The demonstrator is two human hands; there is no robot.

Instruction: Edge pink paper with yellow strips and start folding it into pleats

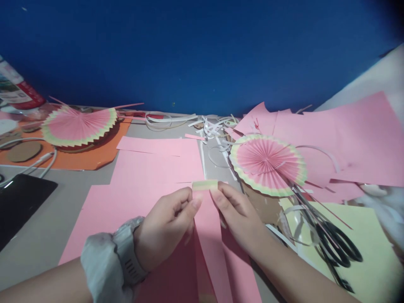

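Between my two hands is a folded pink paper strip whose top end carries a pale green and yellow band. My left hand pinches the band's left side between thumb and fingers. At its right side, my right hand pinches the same strip. The lower part hangs down toward me, folded in layers. Beneath the hands lie large pink paper sheets, partly overlapping. To the right, a round pleated paper fan, pink with a pale green rim, lies with scissors resting across its edge.
Another pleated fan sits on orange paper at the left, near a bottle and a black phone. White paper scraps are heaped at the back. Pink paper and yellow-green paper lie at right.
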